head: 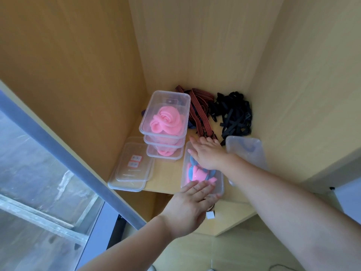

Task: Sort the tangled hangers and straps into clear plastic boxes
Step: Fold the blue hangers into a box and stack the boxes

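From where I stand, the whole thing turns on the clear box lying in the middle of the shelf. Its long axis runs straight away from the person, and there is a hand at each end. The left hand lies flat on the near end, fingers straight and together, gripping nothing. The right hand is spread over the far end, fingers straight and pointing toward the back corner, also holding nothing. Pink and blue pieces show through the box between the two hands; I cannot tell whether a lid is already on it. The unsorted things lie beyond the right hand. The red-striped straps come down to just past its fingertips, and the black tangle of straps sits farther back and to the right, against the wall. So the right hand looks much the nearer for any reach to the straps, while the left looks better placed to steady the box. A stack of filled boxes stands just left of the box.
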### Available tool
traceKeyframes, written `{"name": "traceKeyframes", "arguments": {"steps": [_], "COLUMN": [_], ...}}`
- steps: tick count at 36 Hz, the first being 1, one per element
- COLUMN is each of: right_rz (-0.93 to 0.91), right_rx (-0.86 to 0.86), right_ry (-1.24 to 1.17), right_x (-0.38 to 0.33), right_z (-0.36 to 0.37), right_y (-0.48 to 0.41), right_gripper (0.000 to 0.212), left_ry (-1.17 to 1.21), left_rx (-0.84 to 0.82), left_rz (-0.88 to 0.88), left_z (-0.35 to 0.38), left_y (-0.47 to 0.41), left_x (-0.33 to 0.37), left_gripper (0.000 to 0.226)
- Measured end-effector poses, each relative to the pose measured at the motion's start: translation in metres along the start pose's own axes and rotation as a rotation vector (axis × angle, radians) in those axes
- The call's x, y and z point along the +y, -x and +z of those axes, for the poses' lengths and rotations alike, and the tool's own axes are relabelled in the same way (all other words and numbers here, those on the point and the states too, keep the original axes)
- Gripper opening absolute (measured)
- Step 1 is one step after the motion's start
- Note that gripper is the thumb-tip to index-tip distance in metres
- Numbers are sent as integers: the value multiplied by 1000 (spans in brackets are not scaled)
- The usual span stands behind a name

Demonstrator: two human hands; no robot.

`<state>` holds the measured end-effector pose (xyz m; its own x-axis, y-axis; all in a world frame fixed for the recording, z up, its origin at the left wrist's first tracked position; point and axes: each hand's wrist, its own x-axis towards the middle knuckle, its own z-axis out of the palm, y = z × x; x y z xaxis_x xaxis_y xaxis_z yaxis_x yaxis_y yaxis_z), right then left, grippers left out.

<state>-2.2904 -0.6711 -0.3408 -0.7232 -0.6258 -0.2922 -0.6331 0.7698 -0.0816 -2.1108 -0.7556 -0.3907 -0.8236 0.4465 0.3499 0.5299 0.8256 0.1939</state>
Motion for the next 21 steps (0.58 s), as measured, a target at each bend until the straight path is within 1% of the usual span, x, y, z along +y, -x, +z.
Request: {"name": "traceKeyframes", "arguments": {"steps": [3, 6, 9, 11, 14, 17, 21], "right_rz": [15, 48, 134, 144, 103, 85, 69], "right_rx": [-52, -58, 25, 86, 151, 226, 297], "right_ry": [-52, -211, -372, -431, -497, -505, -506], "right_x": [1, 7, 15, 19, 22, 24, 26], "right_z": [-5, -12, -15, -16, -22, -35, -55], "right_y": [-6, -13, -13, -12, -10, -6, 0], "right_gripper": [57, 51, 44, 43, 35, 32, 25], "left_ry": [-4, 19, -25, -37, -51, -73, -106], "left_rx": [7, 36, 67, 95, 145, 168, 146], "left_rz": [-1, -8, -3, 8, 6, 27, 58], "left_z": [1, -2, -1, -1, -11, -22, -39], "left_y": [-1, -6, -6, -5, -11, -20, -30], "left_x": [-4, -12, -18, -17, -12, -10, -9], "left_gripper": [55, 50, 40, 35, 49, 42, 52]}}
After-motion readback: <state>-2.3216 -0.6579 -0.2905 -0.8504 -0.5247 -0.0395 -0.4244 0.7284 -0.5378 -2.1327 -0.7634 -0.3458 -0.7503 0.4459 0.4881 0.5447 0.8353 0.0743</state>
